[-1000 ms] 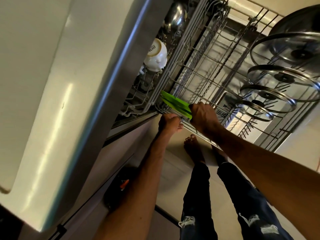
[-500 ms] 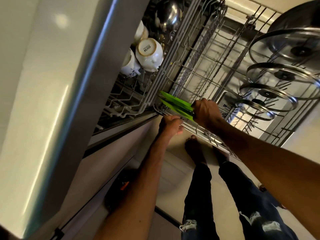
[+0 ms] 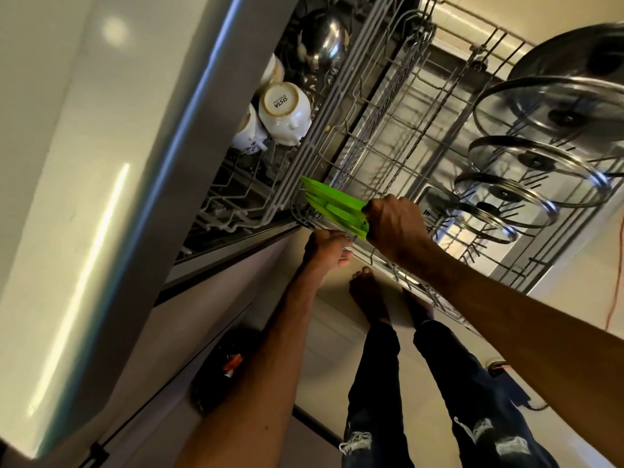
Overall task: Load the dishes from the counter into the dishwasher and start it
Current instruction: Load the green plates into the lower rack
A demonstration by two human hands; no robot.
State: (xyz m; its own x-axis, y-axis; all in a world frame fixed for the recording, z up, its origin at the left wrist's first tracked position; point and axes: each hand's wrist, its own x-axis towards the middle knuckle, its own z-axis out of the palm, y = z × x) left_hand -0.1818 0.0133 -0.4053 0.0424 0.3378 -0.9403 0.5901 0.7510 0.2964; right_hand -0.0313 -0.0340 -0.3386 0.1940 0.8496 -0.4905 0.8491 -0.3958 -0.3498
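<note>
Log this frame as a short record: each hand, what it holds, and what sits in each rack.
right hand: holds green plates at the near corner of the lower rack
left hand: fingers curled on the lower rack's near rim
lower rack: pulled out; glass lids stand on edge in a row
upper rack: white cups with bottoms showing, steel bowl behind them

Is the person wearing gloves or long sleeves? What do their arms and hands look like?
No gloves and no sleeves in view: both arms are bare right down to the left hand and the right hand. I can see no watch, bracelet or ring on them. Lower down, the person wears dark blue jeans with ripped knees, and the feet are bare.
</note>
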